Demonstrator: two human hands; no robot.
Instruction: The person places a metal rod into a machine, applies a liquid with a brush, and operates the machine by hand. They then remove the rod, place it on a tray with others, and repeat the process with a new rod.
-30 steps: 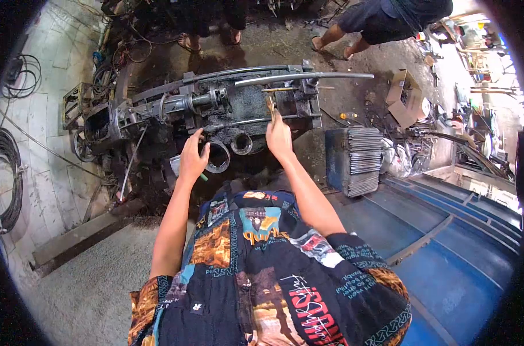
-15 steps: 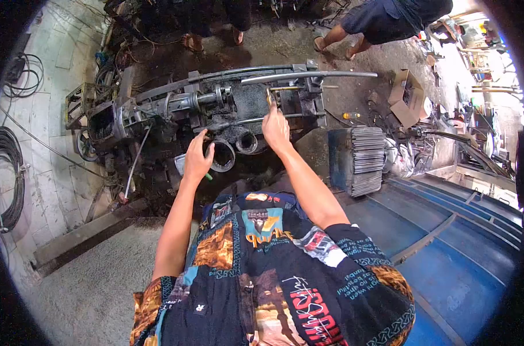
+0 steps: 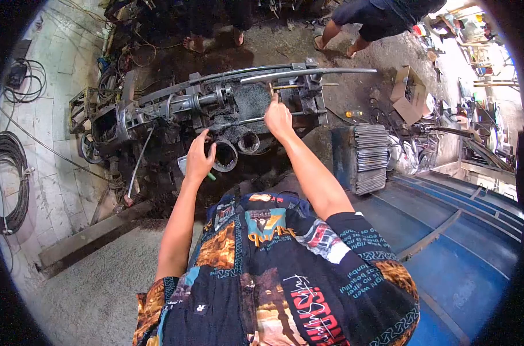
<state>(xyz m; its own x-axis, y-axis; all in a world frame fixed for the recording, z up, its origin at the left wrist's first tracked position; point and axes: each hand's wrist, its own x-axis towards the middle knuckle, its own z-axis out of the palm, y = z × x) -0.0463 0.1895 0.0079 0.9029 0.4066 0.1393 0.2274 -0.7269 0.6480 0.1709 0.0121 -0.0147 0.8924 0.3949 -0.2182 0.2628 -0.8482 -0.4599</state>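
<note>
My left hand [image 3: 200, 160] is open, with thumb and fingers apart, at the left rim of a large hollow metal ring [image 3: 225, 156]. Under this hand show a pale flat piece [image 3: 183, 165] and a short green piece [image 3: 210, 177]; what they belong to is hidden. My right hand [image 3: 279, 120] reaches over the metal machine [image 3: 184, 104], its index finger stretched forward and the others curled. At that fingertip is a thin brownish piece, too small to name. Between the hands sits a smaller metal ring [image 3: 249, 142]. Dark grit or metal shavings [image 3: 251, 101] cover the machine's middle.
A long metal bar [image 3: 331, 71] lies across the machine's far side. To the right stand a stack of metal plates [image 3: 370, 158], an open cardboard box [image 3: 408, 95] and a blue metal panel [image 3: 446, 254]. Coiled cable [image 3: 11, 179] lies left. Other people's legs [image 3: 331, 34] show beyond.
The view has shifted slightly. My right index finger stays at nearly the same spot on the machine, and my left hand remains beside the large ring.
</note>
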